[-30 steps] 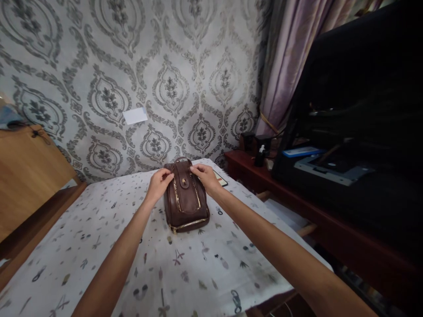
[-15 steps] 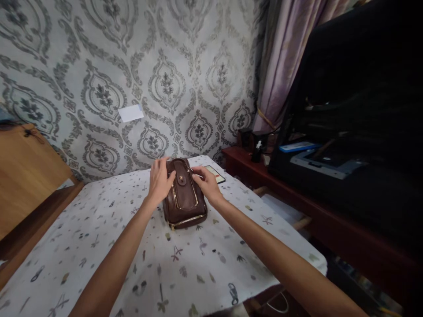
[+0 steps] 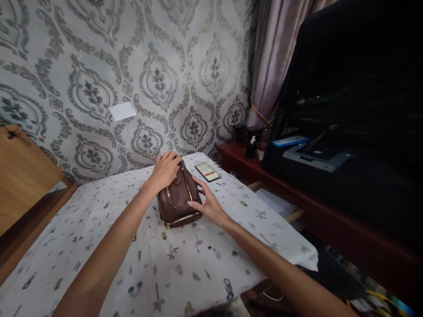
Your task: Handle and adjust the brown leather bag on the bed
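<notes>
One boxy brown leather bag (image 3: 180,193), lengthwise: far end touched by left hand (image 3: 165,170) (grip unclear), right side by spread right hand (image 3: 210,203).

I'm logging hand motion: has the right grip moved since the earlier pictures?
Yes: the right grip has moved nearer the person, judged against the phone.

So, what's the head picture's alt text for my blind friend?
A person's left hand rests over the far end of a brown zippered bag, the right hand at its right side. The bag lies on patterned white cloth near a phone.
</notes>
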`<state>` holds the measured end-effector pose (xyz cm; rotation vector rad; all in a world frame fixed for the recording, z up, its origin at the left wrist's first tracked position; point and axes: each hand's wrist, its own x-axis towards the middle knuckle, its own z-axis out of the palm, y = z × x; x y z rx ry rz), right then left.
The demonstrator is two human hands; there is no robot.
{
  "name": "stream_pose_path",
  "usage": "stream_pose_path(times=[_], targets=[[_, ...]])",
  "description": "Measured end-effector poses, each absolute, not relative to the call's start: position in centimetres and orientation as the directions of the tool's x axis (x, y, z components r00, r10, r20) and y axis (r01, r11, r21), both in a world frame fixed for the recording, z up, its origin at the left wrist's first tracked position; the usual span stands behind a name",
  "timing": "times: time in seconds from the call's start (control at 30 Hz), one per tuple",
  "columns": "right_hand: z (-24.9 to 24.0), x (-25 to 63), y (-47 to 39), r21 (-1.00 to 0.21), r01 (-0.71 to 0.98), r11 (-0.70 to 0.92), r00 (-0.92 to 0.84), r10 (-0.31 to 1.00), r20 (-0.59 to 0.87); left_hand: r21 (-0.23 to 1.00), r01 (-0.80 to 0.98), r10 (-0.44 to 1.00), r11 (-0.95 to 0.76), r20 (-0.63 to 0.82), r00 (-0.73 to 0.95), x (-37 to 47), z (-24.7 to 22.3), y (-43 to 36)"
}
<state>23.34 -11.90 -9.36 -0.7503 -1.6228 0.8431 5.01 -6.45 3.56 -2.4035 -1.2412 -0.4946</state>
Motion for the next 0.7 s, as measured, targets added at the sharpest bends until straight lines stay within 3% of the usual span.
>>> stream_pose_path(times=[0.23,0.57,0.7], targets=[[-9.9,22.7,-12.1,-0.812,0.085,0.577,-0.153,0.813,0.561,-0.323,0.759,0.699,-0.566,0.299,0.649,5.0,5.9,-6.5],[-9.4,22.0,-11.9,-0.825,0.089,0.558,-0.083,0.830,0.552,-0.307,0.819,0.740,-0.484,0.355,0.571,5.4,5.9,-7.5],[-8.6,21.8,-11.5,-0.871,0.072,0.485,0.039,0.872,0.489,-0.304,0.820,0.739,-0.485,0.359,0.570,5.2,5.7,-7.6]])
